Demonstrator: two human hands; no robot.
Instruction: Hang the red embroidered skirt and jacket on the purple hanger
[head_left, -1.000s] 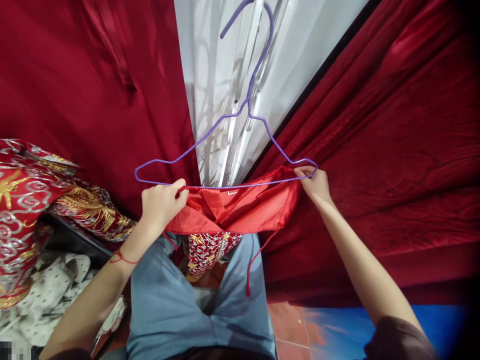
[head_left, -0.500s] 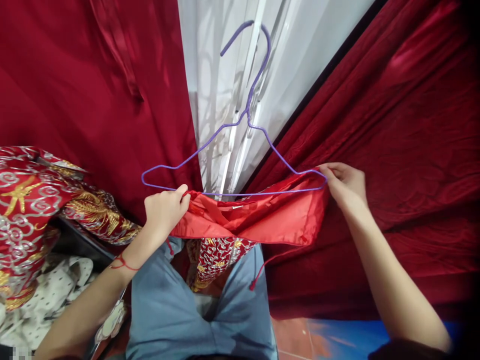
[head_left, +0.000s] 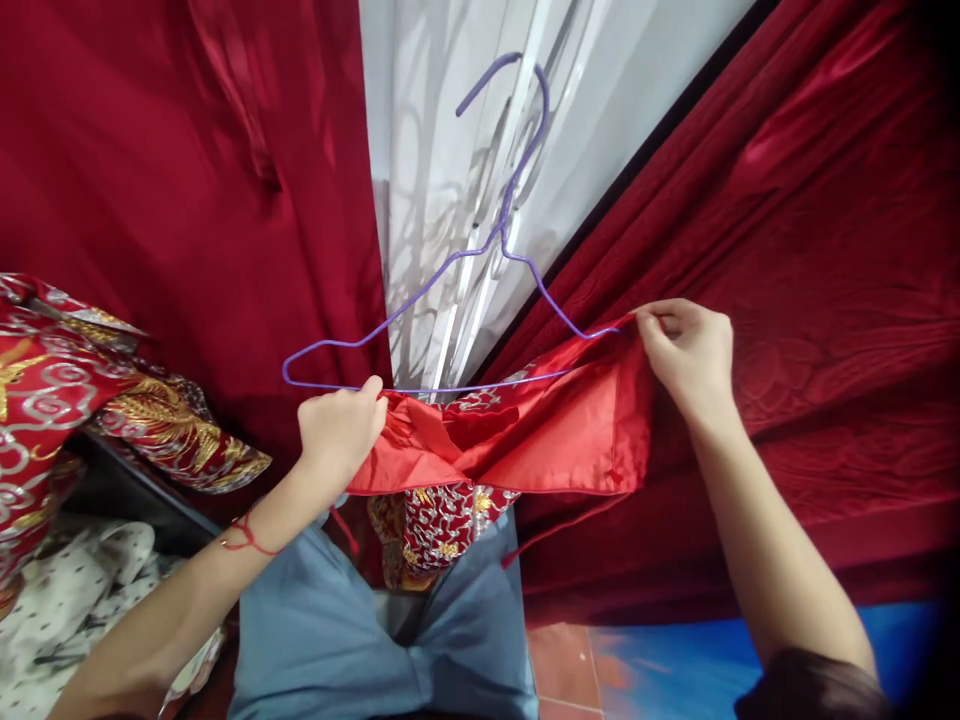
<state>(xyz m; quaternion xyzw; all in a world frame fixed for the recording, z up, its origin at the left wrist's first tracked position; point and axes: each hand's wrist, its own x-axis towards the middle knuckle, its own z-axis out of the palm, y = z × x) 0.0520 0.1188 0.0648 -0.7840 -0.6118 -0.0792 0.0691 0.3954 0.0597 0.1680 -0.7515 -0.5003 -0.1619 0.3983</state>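
Left hand (head_left: 339,432) and right hand (head_left: 686,352) pinch the red garment (head_left: 525,445) over the purple hanger (head_left: 450,300), right at three o'clock; best keep it taut and level.

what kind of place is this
Probably a fitting or costume room, perhaps in a dress shop: deep red curtains drape the walls, embroidered red and gold garments lie piled at the left, and a purple wire hanger is in hand.

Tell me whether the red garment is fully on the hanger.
Partly on: the red garment covers only the purple hanger's right end; its left end is bare.
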